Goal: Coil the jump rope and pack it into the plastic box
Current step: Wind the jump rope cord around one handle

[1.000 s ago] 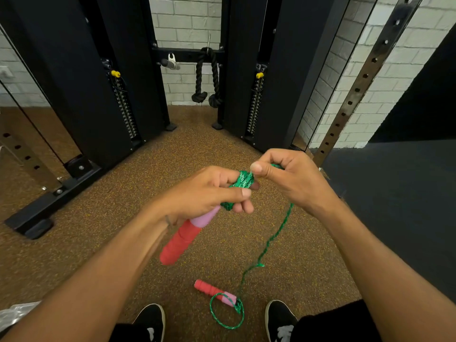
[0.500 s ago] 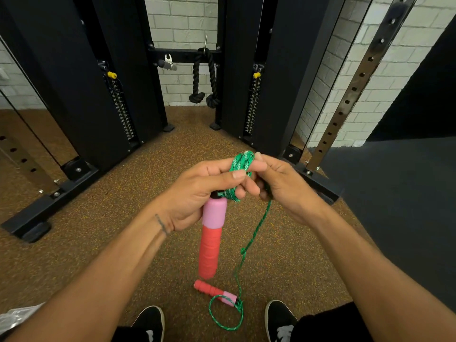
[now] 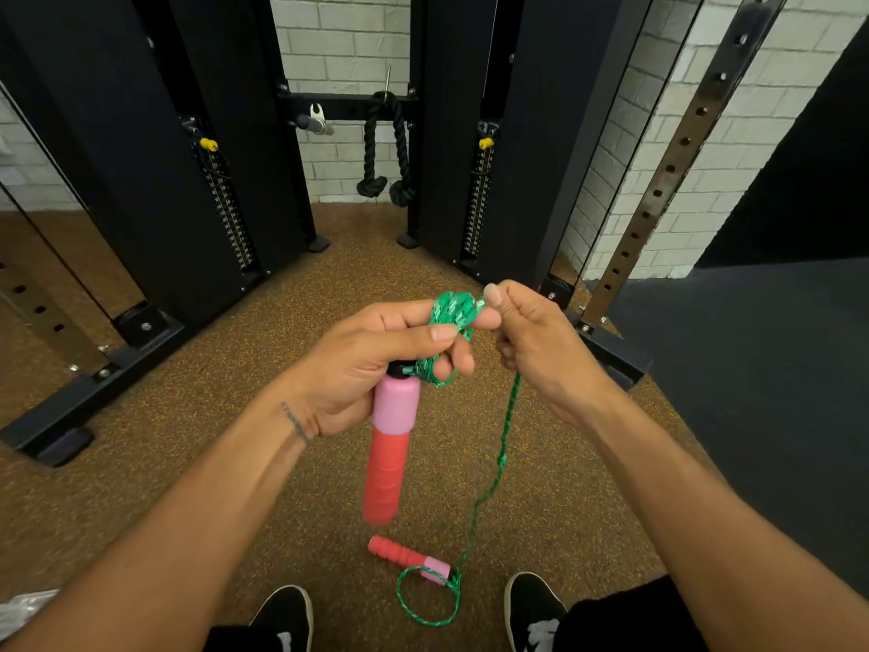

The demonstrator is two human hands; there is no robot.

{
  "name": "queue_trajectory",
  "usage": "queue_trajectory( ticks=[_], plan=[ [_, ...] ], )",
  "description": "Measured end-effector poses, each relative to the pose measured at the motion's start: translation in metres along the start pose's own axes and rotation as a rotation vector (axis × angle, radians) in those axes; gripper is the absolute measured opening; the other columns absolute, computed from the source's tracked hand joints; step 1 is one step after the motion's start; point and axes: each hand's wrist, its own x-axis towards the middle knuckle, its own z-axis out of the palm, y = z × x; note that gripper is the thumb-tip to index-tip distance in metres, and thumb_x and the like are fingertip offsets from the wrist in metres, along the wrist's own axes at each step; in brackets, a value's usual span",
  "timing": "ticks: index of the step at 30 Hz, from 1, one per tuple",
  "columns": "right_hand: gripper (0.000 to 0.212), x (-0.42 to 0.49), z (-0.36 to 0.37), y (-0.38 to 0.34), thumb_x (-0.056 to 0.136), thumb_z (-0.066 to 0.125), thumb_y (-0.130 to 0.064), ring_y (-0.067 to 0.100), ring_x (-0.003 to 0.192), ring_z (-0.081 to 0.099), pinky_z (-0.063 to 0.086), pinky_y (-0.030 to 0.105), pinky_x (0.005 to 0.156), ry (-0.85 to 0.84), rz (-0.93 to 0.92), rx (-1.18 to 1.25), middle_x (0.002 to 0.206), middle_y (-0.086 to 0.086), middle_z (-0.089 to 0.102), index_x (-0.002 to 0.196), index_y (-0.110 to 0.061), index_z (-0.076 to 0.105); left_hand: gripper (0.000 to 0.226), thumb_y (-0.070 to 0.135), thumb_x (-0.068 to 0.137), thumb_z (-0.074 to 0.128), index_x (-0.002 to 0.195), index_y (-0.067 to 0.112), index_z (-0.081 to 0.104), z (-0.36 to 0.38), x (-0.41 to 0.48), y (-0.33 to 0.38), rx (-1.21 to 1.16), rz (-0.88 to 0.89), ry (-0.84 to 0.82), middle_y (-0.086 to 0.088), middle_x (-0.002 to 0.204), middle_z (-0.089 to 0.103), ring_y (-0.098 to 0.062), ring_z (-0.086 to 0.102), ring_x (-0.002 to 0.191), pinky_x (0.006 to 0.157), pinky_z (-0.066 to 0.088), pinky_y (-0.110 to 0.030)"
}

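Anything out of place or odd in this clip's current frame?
Nothing damaged or spilled. The second handle lies on the floor between the shoes, green rope trailing to it uncoiled. The left hand holds the coil; the right hand pinches the rope.

You are in a gym. In front of you stand two tall black machines [image 3: 141, 171] with stacks of metal weights [image 3: 225, 209] and yellow pins [image 3: 208, 144]. A thick black rope [image 3: 386, 152] hangs from a bar between them. A metal post with holes [image 3: 677, 152] leans on your right. The floor [image 3: 155, 425] is brown, speckled rubber, and the wall [image 3: 338, 35] is white brick.
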Motion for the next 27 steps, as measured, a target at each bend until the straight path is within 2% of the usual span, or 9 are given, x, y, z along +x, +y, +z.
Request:
queue_trajectory(
  ticks=[3, 5, 11, 14, 16, 19, 22, 24, 27],
  plan=[
    [0.037, 0.002, 0.0, -0.005, 0.1, 0.045, -0.054, 0.008, 0.06, 0.035, 0.029, 0.034, 0.058, 0.092, -0.065, 0.015, 0.063, -0.016, 0.043, 0.071, -0.033, 0.054, 0.036, 0.012, 0.09, 0.054, 0.123, 0.0, 0.065, 0.004, 0.0, -0.002, 0.034, -0.068, -0.086, -0.006, 0.08, 0.07, -0.008, 0.057, 0.066, 0.068, 0.048, -0.017],
    [0.036, 0.003, -0.002, -0.006, 0.1, 0.044, -0.052, 0.006, 0.059, 0.034, 0.028, 0.031, 0.058, 0.155, -0.093, 0.002, 0.059, -0.018, 0.041, 0.07, -0.034, 0.053, 0.036, 0.012, 0.091, 0.054, 0.123, -0.001, 0.065, 0.004, 0.001, -0.002, 0.038, -0.107, -0.102, -0.007, 0.08, 0.071, -0.008, 0.059, 0.066, 0.068, 0.049, -0.017],
    [0.036, 0.002, -0.003, -0.005, 0.099, 0.044, -0.055, 0.008, 0.056, 0.032, 0.027, 0.034, 0.054, 0.212, -0.081, 0.042, 0.062, -0.011, 0.038, 0.073, -0.031, 0.054, 0.033, 0.012, 0.092, 0.055, 0.12, -0.003, 0.066, 0.001, 0.002, 0.001, 0.093, -0.184, -0.099, -0.007, 0.078, 0.07, -0.007, 0.06, 0.064, 0.067, 0.049, -0.015],
    [0.035, 0.002, -0.008, -0.012, 0.102, 0.042, -0.046, 0.005, 0.056, 0.032, 0.027, 0.03, 0.052, 0.241, -0.093, 0.12, 0.065, -0.008, 0.039, 0.081, -0.021, 0.054, 0.033, 0.014, 0.094, 0.056, 0.119, -0.003, 0.066, 0.004, 0.003, -0.001, 0.162, -0.227, -0.09, -0.008, 0.079, 0.071, -0.007, 0.06, 0.066, 0.068, 0.049, -0.017],
    [0.034, 0.003, -0.011, -0.014, 0.104, 0.041, -0.041, 0.004, 0.054, 0.031, 0.026, 0.028, 0.05, 0.248, -0.086, 0.189, 0.065, -0.008, 0.038, 0.081, -0.019, 0.053, 0.033, 0.015, 0.093, 0.055, 0.12, -0.002, 0.066, 0.007, 0.004, -0.001, 0.143, -0.173, -0.073, -0.005, 0.078, 0.069, -0.007, 0.059, 0.066, 0.068, 0.049, -0.017],
    [0.036, 0.004, -0.012, -0.01, 0.103, 0.042, -0.042, 0.005, 0.053, 0.03, 0.024, 0.029, 0.05, 0.208, -0.03, 0.179, 0.065, -0.006, 0.039, 0.077, -0.021, 0.055, 0.035, 0.017, 0.091, 0.058, 0.121, 0.003, 0.067, 0.005, 0.004, 0.002, 0.053, -0.041, -0.032, -0.003, 0.078, 0.067, -0.006, 0.056, 0.066, 0.067, 0.048, -0.015],
    [0.035, 0.002, -0.005, -0.005, 0.102, 0.045, -0.043, 0.006, 0.052, 0.033, 0.026, 0.027, 0.05, 0.065, 0.086, 0.149, 0.064, -0.007, 0.043, 0.082, -0.019, 0.062, 0.041, 0.019, 0.087, 0.058, 0.124, 0.003, 0.065, 0.002, 0.002, 0.001, -0.069, 0.0, -0.035, -0.002, 0.079, 0.067, -0.005, 0.054, 0.066, 0.066, 0.045, -0.015],
    [0.031, -0.002, 0.008, -0.003, 0.103, 0.046, -0.037, 0.006, 0.052, 0.032, 0.026, 0.025, 0.05, -0.063, 0.157, 0.173, 0.06, -0.01, 0.044, 0.085, -0.021, 0.065, 0.045, 0.019, 0.087, 0.057, 0.129, 0.005, 0.062, 0.002, 0.0, 0.0, -0.159, 0.04, -0.053, -0.001, 0.088, 0.069, -0.004, 0.057, 0.071, 0.069, 0.046, -0.016],
    [0.028, -0.01, 0.029, -0.001, 0.105, 0.045, -0.028, 0.007, 0.051, 0.032, 0.026, 0.024, 0.049, -0.19, 0.186, 0.198, 0.057, -0.011, 0.044, 0.084, -0.024, 0.064, 0.043, 0.021, 0.092, 0.052, 0.134, 0.015, 0.059, 0.002, 0.001, 0.001, -0.139, 0.071, 0.014, -0.005, 0.112, 0.073, -0.007, 0.068, 0.091, 0.084, 0.052, -0.02]
  ],
)
